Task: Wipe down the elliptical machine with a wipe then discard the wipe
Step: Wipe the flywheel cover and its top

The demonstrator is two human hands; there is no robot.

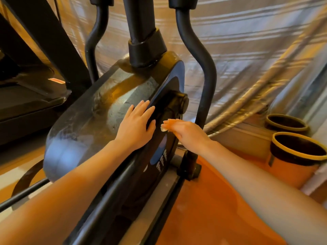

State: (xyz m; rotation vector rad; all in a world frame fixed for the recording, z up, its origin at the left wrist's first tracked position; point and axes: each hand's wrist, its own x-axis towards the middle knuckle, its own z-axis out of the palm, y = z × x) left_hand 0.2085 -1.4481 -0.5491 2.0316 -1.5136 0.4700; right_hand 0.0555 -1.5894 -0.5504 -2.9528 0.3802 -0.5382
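The elliptical machine's dark flywheel housing (85,121) fills the middle of the head view, its top dusty and streaked. My left hand (136,126) lies flat on the housing's right edge, fingers spread over the rim. Just to its right, my right hand (185,131) presses a small white wipe (163,128) against the housing's side panel, below the black crank hub (180,103). Only a corner of the wipe shows under the fingertips.
The machine's centre post (141,32) and two curved black arm bars (200,68) rise behind the housing. A striped curtain (247,41) hangs at the back. Two round pots (297,147) stand at right on an orange floor. Another dark machine (26,94) sits at left.
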